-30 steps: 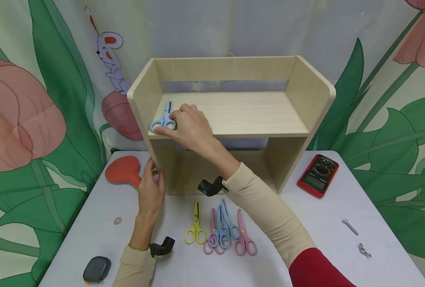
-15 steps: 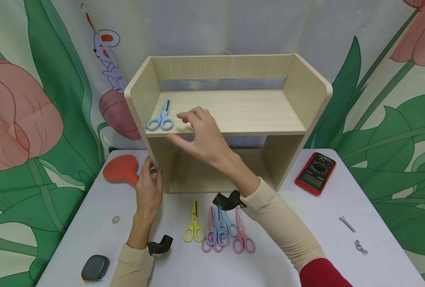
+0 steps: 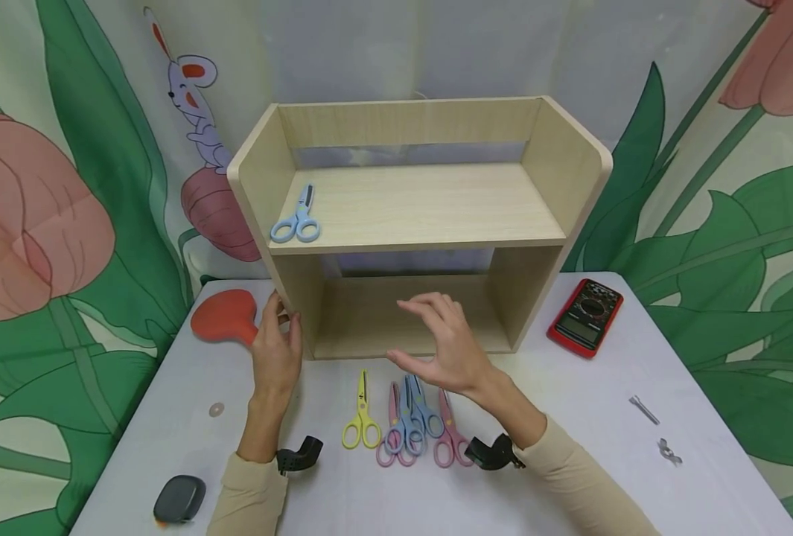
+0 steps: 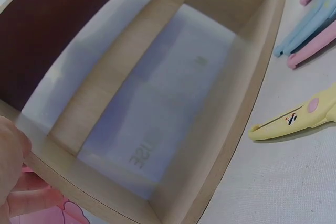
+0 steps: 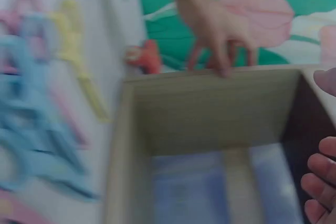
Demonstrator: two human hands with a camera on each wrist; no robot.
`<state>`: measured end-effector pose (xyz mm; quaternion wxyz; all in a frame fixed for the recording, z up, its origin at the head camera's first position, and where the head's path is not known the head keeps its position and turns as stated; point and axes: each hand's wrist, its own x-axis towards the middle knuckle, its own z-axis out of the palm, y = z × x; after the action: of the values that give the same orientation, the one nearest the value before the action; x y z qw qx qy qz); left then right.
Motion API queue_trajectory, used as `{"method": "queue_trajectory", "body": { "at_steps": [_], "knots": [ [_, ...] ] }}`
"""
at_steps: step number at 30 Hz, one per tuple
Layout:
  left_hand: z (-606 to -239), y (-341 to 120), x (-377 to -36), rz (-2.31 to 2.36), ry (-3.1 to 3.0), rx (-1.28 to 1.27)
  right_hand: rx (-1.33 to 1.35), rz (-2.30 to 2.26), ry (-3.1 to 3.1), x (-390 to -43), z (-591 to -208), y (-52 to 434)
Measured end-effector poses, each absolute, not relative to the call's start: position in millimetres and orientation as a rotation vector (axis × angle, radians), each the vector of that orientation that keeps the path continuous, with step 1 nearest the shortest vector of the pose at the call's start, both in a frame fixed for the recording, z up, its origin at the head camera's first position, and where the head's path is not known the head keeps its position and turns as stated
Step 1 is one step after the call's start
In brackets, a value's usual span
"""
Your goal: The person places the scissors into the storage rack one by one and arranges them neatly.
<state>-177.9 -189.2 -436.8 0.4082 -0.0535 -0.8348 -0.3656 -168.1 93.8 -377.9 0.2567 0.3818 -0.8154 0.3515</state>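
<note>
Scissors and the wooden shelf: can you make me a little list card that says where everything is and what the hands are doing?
Shelf: wooden shelf stands on the white table.
On top level: one blue scissors, at the left end.
On table: yellow scissors lying apart; pink and blue scissors heaped together beside it.
Left hand: holds the shelf's left side panel.
Right hand: open, holds nothing, hovers above the heap in front of the lower opening.
Other things: red multimeter at right, red paddle-shaped thing at left.
</note>
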Motion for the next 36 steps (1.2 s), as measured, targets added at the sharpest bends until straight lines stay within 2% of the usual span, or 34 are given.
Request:
{"method": "queue_trajectory", "body": {
  "at_steps": [7, 15, 20, 26, 36],
  "knots": [
    [-436, -189, -178, -0.958, -2.114, -0.126, 0.951, 0.873, -2.495, -142, -432, 109],
    [-435, -188, -180, -0.961, -2.123, -0.137, 0.921, 0.801, -2.746, -122, -464, 115],
    [-436, -189, -179, -0.944, -2.120, -0.138, 0.912, 0.712, -2.896, -116, -475, 113],
    [-437, -191, -178, -0.951, -2.107, -0.136, 1.023, 0.546, -2.949, -112, -479, 112],
    [-437, -190, -177, -0.955, -2.125, -0.137, 0.986, 0.775, -2.991, -111, -478, 111]
  ]
}}
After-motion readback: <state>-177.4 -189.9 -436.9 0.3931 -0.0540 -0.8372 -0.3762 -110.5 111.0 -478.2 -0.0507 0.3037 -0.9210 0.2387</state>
